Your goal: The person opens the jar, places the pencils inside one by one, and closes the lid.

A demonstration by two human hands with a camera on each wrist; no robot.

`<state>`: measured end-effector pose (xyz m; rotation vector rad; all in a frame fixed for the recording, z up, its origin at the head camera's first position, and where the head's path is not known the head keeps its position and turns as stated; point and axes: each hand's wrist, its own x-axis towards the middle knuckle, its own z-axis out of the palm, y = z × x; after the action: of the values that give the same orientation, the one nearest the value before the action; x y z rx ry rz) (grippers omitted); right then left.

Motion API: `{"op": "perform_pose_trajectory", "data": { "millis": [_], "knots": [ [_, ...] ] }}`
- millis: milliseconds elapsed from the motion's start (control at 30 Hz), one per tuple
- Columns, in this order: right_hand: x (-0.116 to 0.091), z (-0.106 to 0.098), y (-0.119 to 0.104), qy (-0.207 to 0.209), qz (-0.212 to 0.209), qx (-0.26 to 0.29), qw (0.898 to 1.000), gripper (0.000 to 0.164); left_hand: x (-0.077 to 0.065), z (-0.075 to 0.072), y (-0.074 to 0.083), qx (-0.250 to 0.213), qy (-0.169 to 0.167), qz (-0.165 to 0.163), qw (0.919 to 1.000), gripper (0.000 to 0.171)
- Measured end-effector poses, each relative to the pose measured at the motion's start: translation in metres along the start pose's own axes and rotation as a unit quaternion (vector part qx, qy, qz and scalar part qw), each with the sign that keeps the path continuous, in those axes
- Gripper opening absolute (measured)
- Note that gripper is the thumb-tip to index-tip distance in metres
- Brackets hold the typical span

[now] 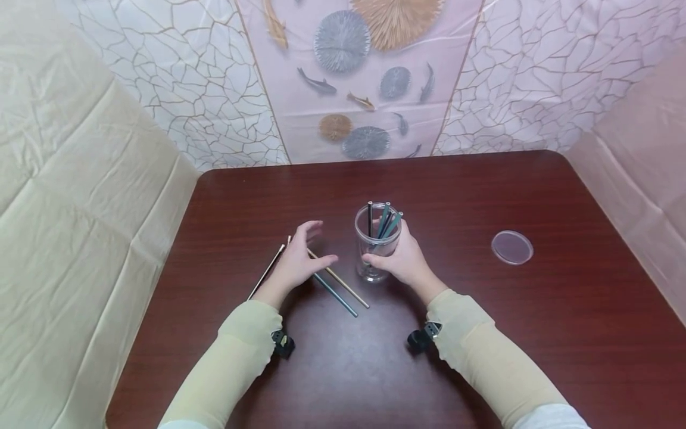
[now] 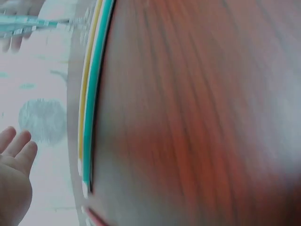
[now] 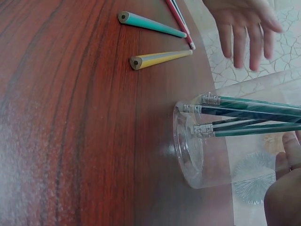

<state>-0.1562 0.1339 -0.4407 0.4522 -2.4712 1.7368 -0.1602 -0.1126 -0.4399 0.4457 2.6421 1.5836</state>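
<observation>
My right hand (image 1: pixel 404 257) grips a clear jar (image 1: pixel 370 273) from its right side, thumb across the front. Several green and dark pencils (image 1: pixel 393 224) stand in the jar, leaning against its wall; the right wrist view shows their eraser ends at its base. To the left, my left hand (image 1: pixel 295 262) hovers with fingers spread and nothing in them. Beneath and beside it lie a yellow pencil (image 3: pixel 160 60), a teal pencil (image 3: pixel 153 25) and a red pencil (image 3: pixel 177 19). Their far ends are partly hidden by the left hand in the head view.
A round clear lid (image 1: pixel 512 247) lies on the right part of the dark red-brown table (image 1: pixel 563 333). Patterned cloth (image 1: pixel 343 89) hangs behind the table's back edge, and pale cloth walls (image 1: pixel 69 226) rise at both sides.
</observation>
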Motion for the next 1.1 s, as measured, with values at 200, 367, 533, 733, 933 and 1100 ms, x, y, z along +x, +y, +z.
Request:
{"op": "perform_pose_trajectory", "data": {
  "millis": [200, 367, 533, 733, 933, 1100],
  "knots": [
    [0.001, 0.003, 0.001, 0.003, 0.005, 0.008, 1.0, 0.084, -0.014, -0.024, -0.019, -0.01, 0.06, -0.033, 0.9976, 0.077],
    [0.001, 0.005, 0.0, 0.002, 0.011, 0.019, 1.0, 0.084, -0.027, -0.04, -0.035, 0.006, 0.096, -0.05, 0.9941, 0.073],
    [0.003, 0.007, 0.0, -0.002, 0.014, 0.025, 1.0, 0.083, -0.039, -0.05, -0.047, 0.024, 0.121, -0.076, 0.9895, 0.073],
    [0.002, 0.003, 0.001, 0.003, 0.029, 0.009, 1.0, 0.084, -0.046, -0.058, -0.056, 0.073, 0.139, -0.081, 0.9843, 0.066],
    [0.002, 0.003, 0.0, 0.003, 0.029, 0.004, 1.0, 0.085, -0.056, -0.068, -0.069, 0.117, 0.145, -0.115, 0.9758, 0.056],
    [0.003, 0.006, -0.001, 0.0, 0.032, 0.008, 0.999, 0.084, -0.065, -0.071, -0.075, 0.136, 0.148, -0.123, 0.9718, 0.052]
  ]
}}
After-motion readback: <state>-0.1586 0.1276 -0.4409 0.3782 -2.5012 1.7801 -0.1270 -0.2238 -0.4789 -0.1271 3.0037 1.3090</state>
